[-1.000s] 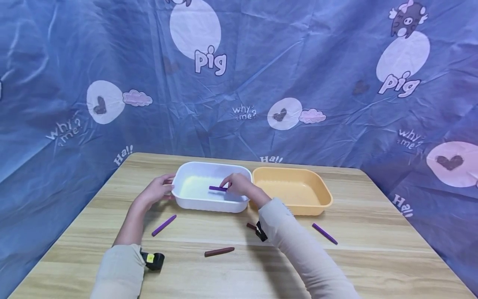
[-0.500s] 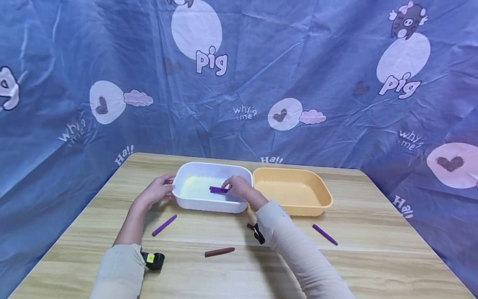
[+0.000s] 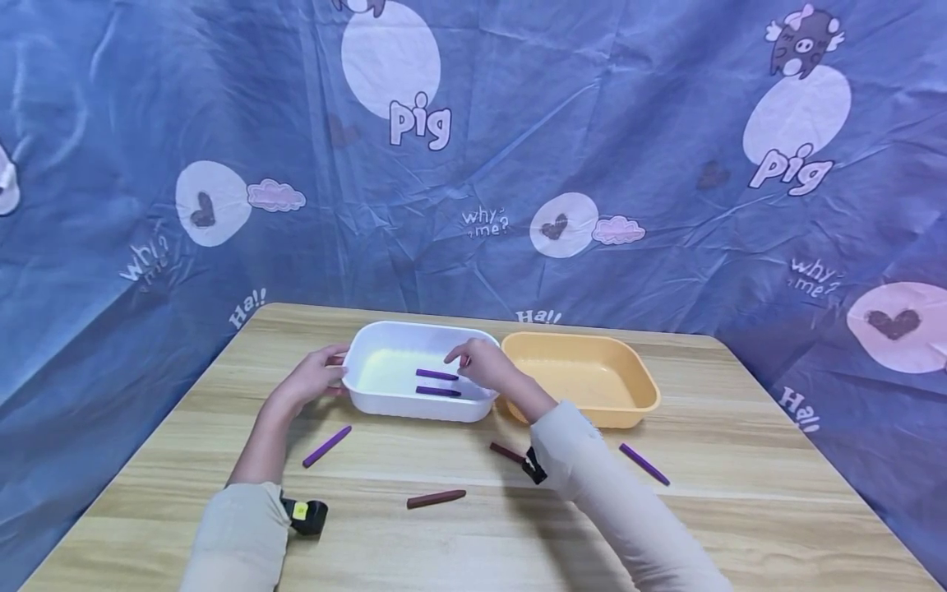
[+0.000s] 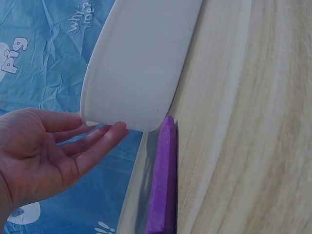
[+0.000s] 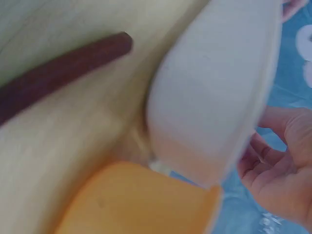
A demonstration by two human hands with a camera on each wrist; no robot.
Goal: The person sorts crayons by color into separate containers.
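In the head view my left hand (image 3: 309,380) touches the left end of a white plastic bin (image 3: 420,407). The left wrist view shows its thumb and fairly straight fingertips against the bin's rim and end wall. Over the bin's right side, my right hand (image 3: 482,363) is raised with loosely bent fingers and nothing held in them. Two purple crayons lie inside the bin, an upper crayon (image 3: 436,374) near the right fingertips and a lower crayon (image 3: 438,391) closer to the front wall. A third purple crayon (image 4: 163,185) lies on the table beside the left hand.
A yellow-orange bin (image 3: 621,418) stands right beside the white one. On the wooden table (image 3: 355,543) lie a brown crayon (image 3: 436,499), another brown crayon (image 5: 68,68) under the right forearm, and a purple crayon (image 3: 644,464) at right. A blue printed cloth (image 3: 473,164) hangs behind.
My right hand has let go of a purple crayon in the white bin and lifted slightly away. Two crayons now lie apart there. The left hand has stayed at the bin's end.
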